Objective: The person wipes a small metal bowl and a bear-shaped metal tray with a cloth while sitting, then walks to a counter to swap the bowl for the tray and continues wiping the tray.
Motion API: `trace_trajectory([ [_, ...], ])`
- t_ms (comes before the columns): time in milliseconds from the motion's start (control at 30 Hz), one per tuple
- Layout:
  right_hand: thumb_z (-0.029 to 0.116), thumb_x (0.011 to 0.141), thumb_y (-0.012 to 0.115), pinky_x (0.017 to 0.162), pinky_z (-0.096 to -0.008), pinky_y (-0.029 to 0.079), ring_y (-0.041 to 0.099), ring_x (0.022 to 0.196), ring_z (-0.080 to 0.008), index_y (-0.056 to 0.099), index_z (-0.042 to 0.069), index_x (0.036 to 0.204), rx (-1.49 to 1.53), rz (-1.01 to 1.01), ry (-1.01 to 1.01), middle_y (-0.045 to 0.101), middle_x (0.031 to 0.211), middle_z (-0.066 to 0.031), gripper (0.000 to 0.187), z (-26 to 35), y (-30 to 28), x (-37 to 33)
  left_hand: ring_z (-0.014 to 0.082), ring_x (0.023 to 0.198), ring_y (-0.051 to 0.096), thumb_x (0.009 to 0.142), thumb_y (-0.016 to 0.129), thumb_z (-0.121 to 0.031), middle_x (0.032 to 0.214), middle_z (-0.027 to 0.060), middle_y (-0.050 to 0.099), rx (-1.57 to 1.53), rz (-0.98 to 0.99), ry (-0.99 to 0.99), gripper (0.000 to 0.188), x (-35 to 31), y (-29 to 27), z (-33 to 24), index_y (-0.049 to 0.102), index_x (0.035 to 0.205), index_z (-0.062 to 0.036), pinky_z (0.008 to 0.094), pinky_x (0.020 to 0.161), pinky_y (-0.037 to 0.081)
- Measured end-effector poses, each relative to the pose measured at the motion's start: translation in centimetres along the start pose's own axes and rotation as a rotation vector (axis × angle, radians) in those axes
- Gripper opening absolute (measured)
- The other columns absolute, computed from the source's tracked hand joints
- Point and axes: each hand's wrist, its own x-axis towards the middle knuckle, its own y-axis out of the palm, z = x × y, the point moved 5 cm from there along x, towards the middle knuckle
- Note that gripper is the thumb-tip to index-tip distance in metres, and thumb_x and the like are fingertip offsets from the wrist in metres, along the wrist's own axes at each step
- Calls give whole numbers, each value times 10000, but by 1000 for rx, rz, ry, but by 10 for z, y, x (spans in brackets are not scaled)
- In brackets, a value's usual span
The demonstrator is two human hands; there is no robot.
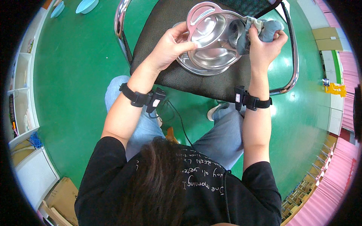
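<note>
My left hand [171, 46] grips the left edge of a divided metal plate [193, 22] with a pink, ear-shaped rim, thumb on the upper face. The plate is held tilted over the chair seat. In my right hand [265, 49] a grey-blue cloth [270, 31] is bunched between the fingers. Part of the cloth lies against the plate's right side, hiding that edge. Beneath the held plate, another shiny metal dish [201, 71] rests on the dark mesh chair seat [158, 28]; most of it is covered.
Chrome armrests [119, 28] flank the seat. Two light blue basins [86, 5] are on the green floor at the far left. White shelves [23, 71] line the left side, with a cardboard box [62, 196] nearer. A black cable [178, 115] hangs between my legs.
</note>
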Motion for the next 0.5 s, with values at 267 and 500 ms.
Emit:
trace_trajectory([
  [267,276,641,811,839,-377,480,633,908,-311,441,-9,1081,-128,78,130,621,973,-199,641,-11,3,-3,163,1062,587,777,676,13,1179,90,598,-39,-57,59,546,0,-3,-10,509,1296,-27,310,949,474],
  [500,259,654,810,836,-380,485,607,958,-303,399,-38,1130,-150,59,220,578,1020,-225,696,-34,3,-3,179,1104,568,786,643,29,1196,74,589,-27,-142,98,556,0,-12,-14,489,1314,-55,323,968,455],
])
